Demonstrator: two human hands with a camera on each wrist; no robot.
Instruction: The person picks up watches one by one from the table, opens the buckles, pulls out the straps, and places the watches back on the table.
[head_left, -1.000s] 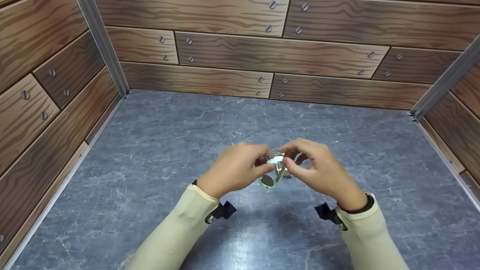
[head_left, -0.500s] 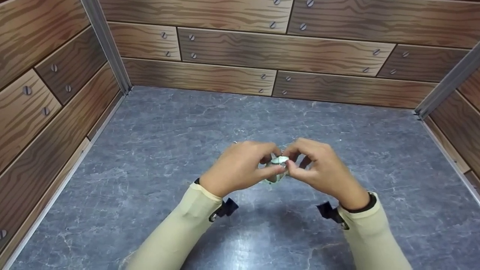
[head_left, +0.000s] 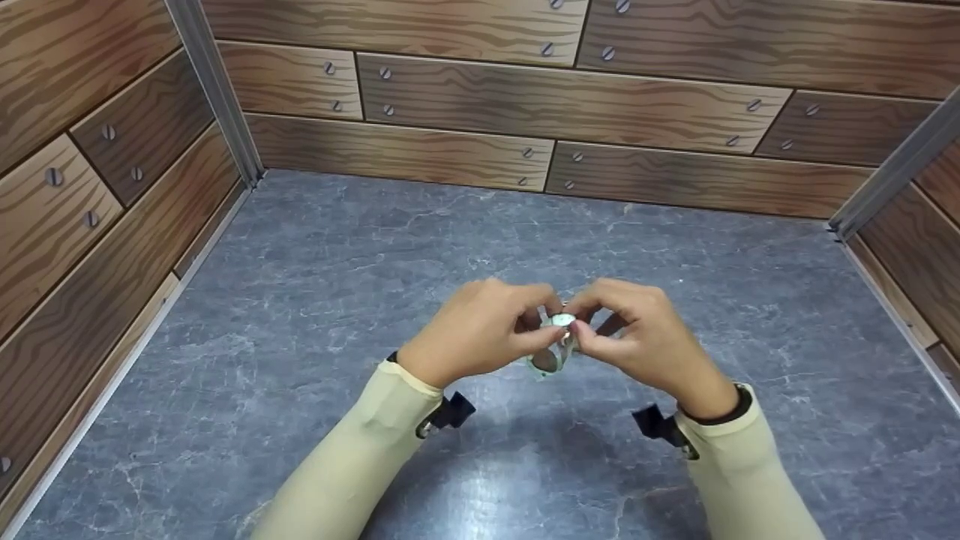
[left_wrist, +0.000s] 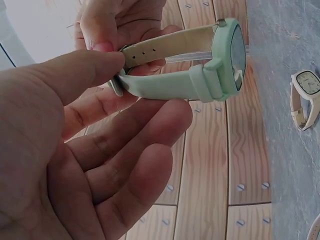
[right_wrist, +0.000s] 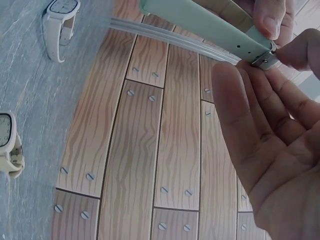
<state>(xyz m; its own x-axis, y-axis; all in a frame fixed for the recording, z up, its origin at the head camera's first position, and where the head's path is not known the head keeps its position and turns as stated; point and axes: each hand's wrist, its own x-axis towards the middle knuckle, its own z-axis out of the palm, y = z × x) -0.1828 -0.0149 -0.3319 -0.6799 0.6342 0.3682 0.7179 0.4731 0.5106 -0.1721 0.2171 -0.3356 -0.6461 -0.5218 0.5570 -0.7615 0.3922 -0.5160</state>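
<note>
A mint-green wristwatch (head_left: 563, 320) is held between both hands over the middle of the table. My left hand (head_left: 487, 330) pinches the joined strap ends between thumb and fingers, its other fingers loosely bent below. From the right, my right hand (head_left: 630, 337) pinches the same spot. In the left wrist view the strap (left_wrist: 165, 86) forms a loop, with the round case (left_wrist: 231, 60) at its far end and two keeper loops beside the case. The metal buckle (right_wrist: 264, 59) shows between the fingertips in the right wrist view, with the strap end at it.
On the grey marbled table (head_left: 375, 247) lie other watches: a white one (right_wrist: 61, 22) and a cream one (right_wrist: 9, 145) in the right wrist view. The hands mostly hide them in the head view. Wood-patterned walls (head_left: 450, 97) enclose the back and sides.
My left hand has shifted slightly right, closer to the right hand, carrying the watch with it. The strap part between the fingertips has turned a little. Both hands keep their grip.
</note>
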